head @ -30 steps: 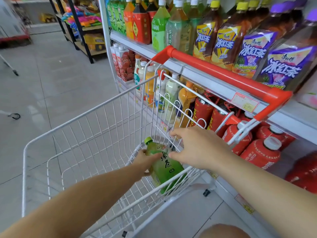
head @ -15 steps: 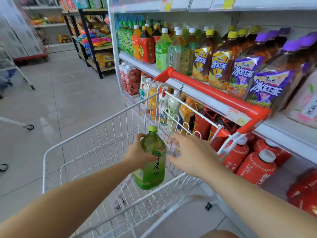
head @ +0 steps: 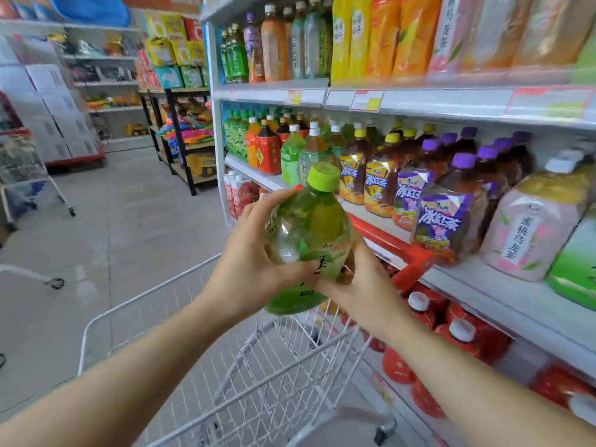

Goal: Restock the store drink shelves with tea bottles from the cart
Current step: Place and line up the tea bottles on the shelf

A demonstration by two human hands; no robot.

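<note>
left hand (head: 254,272) + right hand (head: 364,285) both grip the green tea bottle (head: 309,240) upright above the cart (head: 387,237), prob steadying it b4 shelving

Left hand (head: 258,269) and right hand (head: 364,285) grip, forearms outstretched.

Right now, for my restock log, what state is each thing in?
green tea bottle: capped, held above the cart
left hand: gripping the bottle's side
right hand: gripping the bottle lower down
cart: standing beside the shelves
middle shelf: stocked with upright bottles
</note>
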